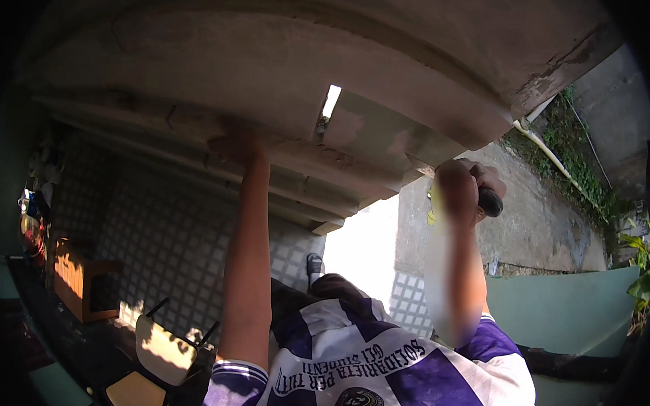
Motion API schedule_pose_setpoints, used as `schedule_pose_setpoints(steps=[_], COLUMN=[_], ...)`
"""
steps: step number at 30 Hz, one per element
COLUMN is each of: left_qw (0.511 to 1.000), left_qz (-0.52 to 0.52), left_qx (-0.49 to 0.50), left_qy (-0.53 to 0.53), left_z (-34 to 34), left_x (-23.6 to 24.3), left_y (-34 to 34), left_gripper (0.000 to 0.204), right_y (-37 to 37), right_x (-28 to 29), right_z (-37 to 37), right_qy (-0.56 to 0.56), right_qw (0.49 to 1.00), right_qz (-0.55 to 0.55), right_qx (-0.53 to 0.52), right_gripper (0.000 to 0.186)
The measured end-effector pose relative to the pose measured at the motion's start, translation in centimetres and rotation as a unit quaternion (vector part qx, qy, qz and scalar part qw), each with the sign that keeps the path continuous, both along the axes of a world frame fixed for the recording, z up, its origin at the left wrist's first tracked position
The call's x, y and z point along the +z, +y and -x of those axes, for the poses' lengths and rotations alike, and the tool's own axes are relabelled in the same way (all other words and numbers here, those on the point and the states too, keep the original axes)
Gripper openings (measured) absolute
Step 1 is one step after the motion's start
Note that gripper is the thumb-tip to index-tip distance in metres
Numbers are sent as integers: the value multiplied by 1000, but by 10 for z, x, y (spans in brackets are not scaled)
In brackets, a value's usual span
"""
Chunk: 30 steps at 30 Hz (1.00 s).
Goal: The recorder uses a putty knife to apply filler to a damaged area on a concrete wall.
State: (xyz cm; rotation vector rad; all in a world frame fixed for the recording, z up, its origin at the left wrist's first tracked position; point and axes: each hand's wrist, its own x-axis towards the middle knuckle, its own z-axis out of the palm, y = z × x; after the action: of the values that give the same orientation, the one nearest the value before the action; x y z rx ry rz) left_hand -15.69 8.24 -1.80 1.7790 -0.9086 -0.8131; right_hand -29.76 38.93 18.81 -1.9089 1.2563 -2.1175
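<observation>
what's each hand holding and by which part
The right hand is closed around the dark handle of a tool; its working end is blurred. The left hand holds nothing, pressed flat against the concrete beam overhead.

— Obs. 1: what am I wearing on top?
— A short-sleeved shirt (390,374), purple and white in big blocks, white stripes at the sleeve hem, a dark round badge low in front.
— Lower half?
— I note dark trousers (329,290) and a dark shoe (314,264).

A wooden crate (82,282) stands on the tiled floor (167,239) near two chairs (154,355), with what may be ivy (581,166) along the far wall.
</observation>
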Motion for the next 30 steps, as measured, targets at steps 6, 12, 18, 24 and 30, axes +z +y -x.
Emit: schedule_pose_setpoints(steps=[6,12,18,24,30], left_qw=[923,946,910,891,887], left_qz=[47,79,75,70,95], left_qx=[17,17,-4,-11,14], left_qy=[-380,-314,-407,-448,-452], left_z=[-14,-5,-9,-5,-10], left_x=[-47,-26,-34,-39,-54], left_y=[-20,-11,-14,-15,-28], left_gripper=[73,59,51,49,51], right_y=[-18,-11,-16,-13,-11], right_x=[-9,-4,-7,-6,-7], right_z=[-2,-5,2,2,4], right_qy=[80,153,135,147,149], right_qw=[993,987,990,989,988], right_qz=[-86,-55,-24,-29,-34], right_qx=[-13,-12,-16,-5,12], right_gripper=[37,33,33,33,28])
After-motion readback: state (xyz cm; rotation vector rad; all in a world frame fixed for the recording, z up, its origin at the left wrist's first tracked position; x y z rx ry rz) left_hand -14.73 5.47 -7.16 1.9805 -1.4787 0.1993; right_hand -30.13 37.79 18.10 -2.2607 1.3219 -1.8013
